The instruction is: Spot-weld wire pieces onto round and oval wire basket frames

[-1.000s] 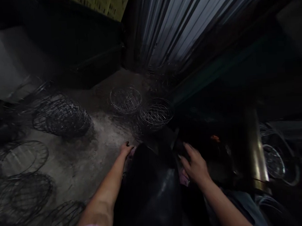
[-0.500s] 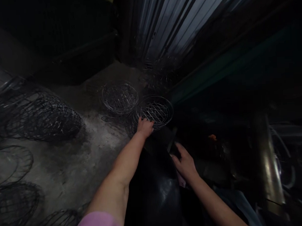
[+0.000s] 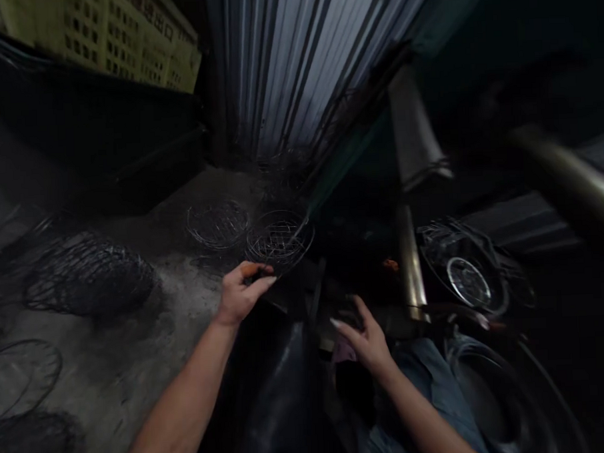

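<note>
My left hand (image 3: 241, 294) is closed, thumb and forefinger pinched at the near edge of a round wire grid (image 3: 280, 239). A thin curved wire rim runs from the fingertips up and to the right. In the dim light I cannot tell how much of the grid is lifted from the pile behind it. My right hand (image 3: 364, 337) hovers above my lap, thumb and forefinger apart, with nothing visible between them. A dark upright metal edge (image 3: 317, 289) stands between the hands.
A second stack of round wire grids (image 3: 219, 225) lies on the floor behind. Wire mesh baskets (image 3: 88, 276) rest at the left. A yellow crate (image 3: 128, 40) stands at the upper left. At the right are a metal post (image 3: 411, 262) and a wire coil (image 3: 489, 378).
My left hand has drawn back from the stack, leftward and nearer to me, with the wire rim at its fingertips. My right hand stays near its place. The view has swung right.
</note>
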Demonstrator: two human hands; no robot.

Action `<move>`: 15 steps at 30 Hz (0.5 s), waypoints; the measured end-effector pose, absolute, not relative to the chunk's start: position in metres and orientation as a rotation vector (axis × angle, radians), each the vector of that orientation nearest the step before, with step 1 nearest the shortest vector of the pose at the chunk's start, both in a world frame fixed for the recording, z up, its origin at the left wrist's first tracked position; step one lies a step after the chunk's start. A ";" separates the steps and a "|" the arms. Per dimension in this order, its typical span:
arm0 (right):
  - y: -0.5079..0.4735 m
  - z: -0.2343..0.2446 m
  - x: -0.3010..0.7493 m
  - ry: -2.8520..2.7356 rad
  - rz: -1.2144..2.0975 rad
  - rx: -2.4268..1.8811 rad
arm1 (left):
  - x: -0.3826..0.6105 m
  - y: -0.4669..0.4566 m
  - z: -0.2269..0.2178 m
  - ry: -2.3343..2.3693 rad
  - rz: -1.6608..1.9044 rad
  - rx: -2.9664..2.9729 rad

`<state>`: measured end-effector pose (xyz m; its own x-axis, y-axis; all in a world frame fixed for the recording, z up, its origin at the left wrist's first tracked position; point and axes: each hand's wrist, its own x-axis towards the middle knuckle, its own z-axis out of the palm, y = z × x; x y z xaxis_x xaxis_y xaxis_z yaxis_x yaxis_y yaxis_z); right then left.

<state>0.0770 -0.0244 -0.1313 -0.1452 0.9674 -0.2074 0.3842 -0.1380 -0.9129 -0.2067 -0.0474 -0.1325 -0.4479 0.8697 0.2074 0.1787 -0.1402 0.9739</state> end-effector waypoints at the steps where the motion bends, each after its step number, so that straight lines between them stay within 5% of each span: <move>1: -0.027 -0.115 0.077 -1.360 1.424 -1.482 | -0.201 -0.068 -0.114 1.556 1.575 1.420; 6: -0.052 -0.045 0.106 -0.924 1.854 -1.184 | -0.144 -0.163 -0.064 1.336 1.372 2.301; 15: -0.137 -0.018 0.168 -0.892 1.750 -1.252 | -0.083 -0.232 -0.075 1.264 1.237 2.481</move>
<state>0.1684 -0.1370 -0.0184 -0.2002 0.8930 -0.4031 -0.1979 -0.4398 -0.8760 -0.0831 -0.2321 -0.0746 0.3275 0.7126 0.6205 0.6360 -0.6519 0.4130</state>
